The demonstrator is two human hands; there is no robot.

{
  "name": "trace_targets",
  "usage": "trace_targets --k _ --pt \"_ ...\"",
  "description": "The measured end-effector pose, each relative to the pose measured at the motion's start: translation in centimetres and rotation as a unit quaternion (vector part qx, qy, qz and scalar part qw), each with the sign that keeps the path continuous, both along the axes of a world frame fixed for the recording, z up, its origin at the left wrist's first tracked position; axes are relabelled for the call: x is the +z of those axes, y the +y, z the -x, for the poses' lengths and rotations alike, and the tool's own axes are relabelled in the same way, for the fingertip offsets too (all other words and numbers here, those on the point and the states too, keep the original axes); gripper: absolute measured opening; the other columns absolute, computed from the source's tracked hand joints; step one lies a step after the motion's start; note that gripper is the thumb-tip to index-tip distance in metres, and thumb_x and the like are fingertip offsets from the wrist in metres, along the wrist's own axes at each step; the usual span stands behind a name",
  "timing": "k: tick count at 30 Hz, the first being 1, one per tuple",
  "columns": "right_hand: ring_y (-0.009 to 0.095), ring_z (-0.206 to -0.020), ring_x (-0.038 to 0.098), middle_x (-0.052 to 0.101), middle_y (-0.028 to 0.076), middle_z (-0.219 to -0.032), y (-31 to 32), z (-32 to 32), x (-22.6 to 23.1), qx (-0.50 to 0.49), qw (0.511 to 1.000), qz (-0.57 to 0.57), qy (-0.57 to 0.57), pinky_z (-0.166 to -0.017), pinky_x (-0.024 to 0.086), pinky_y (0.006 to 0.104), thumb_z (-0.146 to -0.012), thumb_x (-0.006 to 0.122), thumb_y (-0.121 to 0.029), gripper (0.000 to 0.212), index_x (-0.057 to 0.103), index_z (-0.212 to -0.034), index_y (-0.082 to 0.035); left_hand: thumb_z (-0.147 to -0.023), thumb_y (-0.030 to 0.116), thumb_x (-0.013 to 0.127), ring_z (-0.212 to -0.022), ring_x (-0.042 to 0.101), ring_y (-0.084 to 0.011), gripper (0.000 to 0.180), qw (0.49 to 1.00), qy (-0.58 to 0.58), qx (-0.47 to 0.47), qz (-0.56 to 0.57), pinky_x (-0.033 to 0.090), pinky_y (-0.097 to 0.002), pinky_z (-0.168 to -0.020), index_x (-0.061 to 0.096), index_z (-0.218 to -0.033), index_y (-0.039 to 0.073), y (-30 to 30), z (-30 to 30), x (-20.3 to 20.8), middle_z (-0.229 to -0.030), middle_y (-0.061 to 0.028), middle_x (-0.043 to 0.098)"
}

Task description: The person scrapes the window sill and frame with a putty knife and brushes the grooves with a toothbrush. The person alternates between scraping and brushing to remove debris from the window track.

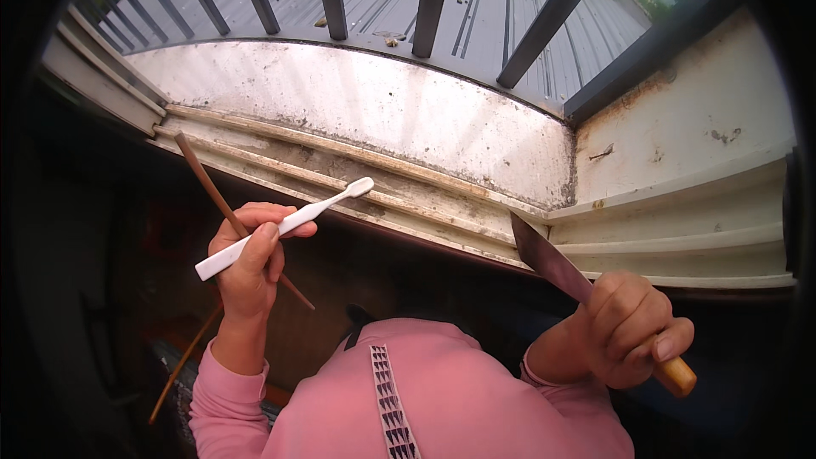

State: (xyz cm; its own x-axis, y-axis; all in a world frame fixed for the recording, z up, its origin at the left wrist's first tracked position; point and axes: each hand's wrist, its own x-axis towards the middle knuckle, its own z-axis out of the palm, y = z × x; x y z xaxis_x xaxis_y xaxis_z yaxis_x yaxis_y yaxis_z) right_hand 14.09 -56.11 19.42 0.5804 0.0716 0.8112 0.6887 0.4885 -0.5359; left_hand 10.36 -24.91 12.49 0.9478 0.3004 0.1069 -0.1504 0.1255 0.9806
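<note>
My left hand (255, 259) is closed round a white toothbrush (308, 215), its bristle end pointing up and right over the window track. A thin brown stick (204, 174) crosses behind the toothbrush in the same hand, its upper end against the left part of the track. My right hand (629, 323) grips a knife by its yellowish wooden handle (677, 376). The dark blade (548, 262) points up and left, its tip over the right part of the dirty window track (399, 191), close to the corner. Whether the tip touches the track I cannot tell.
Beyond the track lies a stained white sill (357, 89), bordered by dark metal bars (433, 0) with a ribbed grey roof (484, 0) outside. A white side frame (671, 221) rises at the right. Another thin stick (183, 365) leans in the dark area at lower left.
</note>
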Motion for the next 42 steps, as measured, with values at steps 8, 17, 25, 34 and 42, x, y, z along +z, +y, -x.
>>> trace_targets --k 8,17,25,34,42 --pt "0.007 -0.047 0.03 0.035 -0.003 -0.062 -1.9 3.7 -3.2 -0.205 0.963 -0.094 0.148 -0.048 0.027 0.0219 -0.093 0.045 -0.024 0.021 0.048 -0.108 -0.011 -0.084 0.007 0.05 -0.076 0.067 -0.0241 0.012 0.99 0.027 0.035 0.133 0.034 -0.0142 -0.031 0.055 -0.09 -0.003 0.6 5.1 -3.5 -0.092 -0.0193 0.058" --pt "0.006 -0.049 0.031 0.034 -0.005 -0.062 -3.7 5.0 -8.0 -0.25 0.902 -0.289 0.201 -0.05 0.029 0.0221 -0.09 0.052 -0.017 0.014 0.049 -0.103 -0.011 -0.083 0.004 0.047 -0.073 0.067 -0.0232 0.009 0.981 0.079 0.083 0.159 0.037 -0.015 -0.032 0.053 -0.087 -0.002 3.4 10.4 -4.7 -0.089 -0.018 0.06" --pt "0.005 -0.046 0.026 0.029 -0.006 -0.057 0.2 3.6 -10.8 -0.262 0.861 -0.357 0.249 -0.046 0.024 0.0218 -0.088 0.054 -0.015 0.008 0.048 -0.093 -0.011 -0.081 0.0 0.048 -0.072 0.067 -0.0244 0.007 0.99 0.075 0.057 0.109 0.034 -0.0145 -0.032 0.053 -0.084 -0.002 5.8 14.0 -4.2 -0.091 -0.0181 0.058" --pt "0.007 -0.044 0.027 0.032 -0.005 -0.056 3.4 3.6 -10.0 -0.257 0.877 -0.308 0.263 -0.043 0.024 0.0219 -0.088 0.056 -0.016 0.009 0.051 -0.094 -0.011 -0.083 0.004 0.05 -0.074 0.067 -0.0224 0.007 0.985 0.076 0.107 0.11 0.035 -0.015 -0.032 0.053 -0.086 -0.002 9.8 17.8 -5.9 -0.092 -0.0177 0.057" --pt "0.006 -0.046 0.025 0.028 -0.005 -0.056 1.2 2.6 -7.6 -0.337 0.863 -0.32 0.198 -0.046 0.024 0.0212 -0.089 0.054 -0.013 0.012 0.047 -0.098 -0.009 -0.085 0.006 0.049 -0.073 0.067 -0.0211 0.009 0.978 0.078 0.155 0.113 0.038 -0.0156 -0.035 0.052 -0.088 -0.002 10.9 19.3 -7.0 -0.093 -0.0165 0.057"
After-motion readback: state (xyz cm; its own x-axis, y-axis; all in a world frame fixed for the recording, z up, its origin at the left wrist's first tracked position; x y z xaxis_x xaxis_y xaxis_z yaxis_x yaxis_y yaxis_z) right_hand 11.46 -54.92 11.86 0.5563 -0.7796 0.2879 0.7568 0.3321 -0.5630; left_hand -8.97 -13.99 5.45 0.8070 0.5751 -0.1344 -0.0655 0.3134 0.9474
